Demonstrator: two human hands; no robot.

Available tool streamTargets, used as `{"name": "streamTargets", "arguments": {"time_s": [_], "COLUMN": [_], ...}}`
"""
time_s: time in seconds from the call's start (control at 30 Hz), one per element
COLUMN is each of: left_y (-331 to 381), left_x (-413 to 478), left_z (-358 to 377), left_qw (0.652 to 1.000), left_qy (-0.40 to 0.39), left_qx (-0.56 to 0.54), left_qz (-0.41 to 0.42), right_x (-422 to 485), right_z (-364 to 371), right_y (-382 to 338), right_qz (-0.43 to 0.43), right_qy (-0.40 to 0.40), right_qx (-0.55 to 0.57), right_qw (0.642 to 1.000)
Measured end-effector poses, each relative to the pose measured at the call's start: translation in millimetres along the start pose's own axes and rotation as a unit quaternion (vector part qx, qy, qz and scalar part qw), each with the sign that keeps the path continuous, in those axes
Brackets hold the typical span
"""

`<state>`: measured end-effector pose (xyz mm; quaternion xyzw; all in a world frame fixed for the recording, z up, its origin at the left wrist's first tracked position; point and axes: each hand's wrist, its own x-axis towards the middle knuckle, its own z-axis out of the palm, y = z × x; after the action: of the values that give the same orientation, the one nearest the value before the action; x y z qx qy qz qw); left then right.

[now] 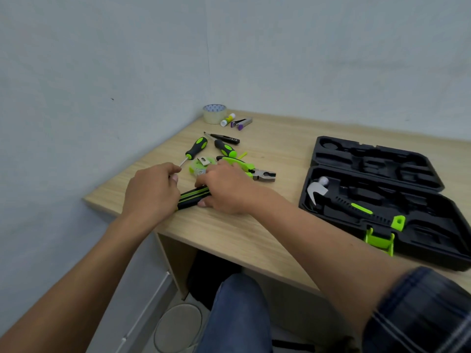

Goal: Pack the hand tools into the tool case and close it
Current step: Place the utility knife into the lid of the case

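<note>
Plaid sleeve (420,309); right hand (226,192) around black-green tool (193,194), left hand (150,192) at its end.

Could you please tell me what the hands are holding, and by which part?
Both hold the black-and-green tool: left hand at its left end, right hand round its right end.

Both ends of the black-and-green tool (193,194) at frame centre vanish under the left hand (153,189) and right hand (224,189). What the left's curled fingers hold, I can't tell. The tool case (433,238) runs off the right edge. The sleeve (420,309), lower right, is blurred.
</note>
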<state>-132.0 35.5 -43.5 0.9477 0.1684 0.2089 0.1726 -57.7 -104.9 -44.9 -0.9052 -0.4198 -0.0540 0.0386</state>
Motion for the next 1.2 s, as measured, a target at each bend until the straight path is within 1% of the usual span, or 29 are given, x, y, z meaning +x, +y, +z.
{"name": "streamTargets", "arguments": {"time_s": [0.17,0.3,0.4,0.53,0.77,0.9,1.0,1.2], "left_y": [7.3,21.7,38.7,73.3,158.7,214.7,248.6,291.9], "left_x": [-1.1,0.9,8.6,24.0,45.9,48.9,50.5,55.4], "left_z": [-7.5,-21.1,-32.7,-43.2,-38.8,-16.1,8.0,55.6], "left_qw": [1.000,0.999,0.997,0.993,0.977,0.965,0.956,0.946], "left_qy": [0.006,0.027,0.042,0.054,0.062,0.043,0.016,-0.055], "left_qx": [-0.015,-0.025,-0.024,-0.033,-0.055,-0.077,-0.074,-0.045], "left_qz": [0.007,0.027,0.053,0.101,0.196,0.245,0.283,0.317], "right_x": [-2.1,-7.8,-15.2,-36.1,-104.0,-150.3,-178.5,-218.3], "right_z": [-0.5,-7.1,-21.5,-44.1,-80.0,-95.5,-103.3,-101.4], "right_y": [-2.4,-5.9,-0.9,23.3,104.2,154.9,186.4,235.6], "right_qz": [0.003,0.016,0.033,0.067,0.179,0.250,0.300,0.367], "right_qy": [-0.003,0.050,0.087,0.116,0.143,0.156,0.161,0.154], "right_qx": [0.000,0.057,0.072,0.074,0.040,0.021,0.014,0.017], "right_qw": [1.000,0.997,0.993,0.988,0.973,0.955,0.940,0.917]}}
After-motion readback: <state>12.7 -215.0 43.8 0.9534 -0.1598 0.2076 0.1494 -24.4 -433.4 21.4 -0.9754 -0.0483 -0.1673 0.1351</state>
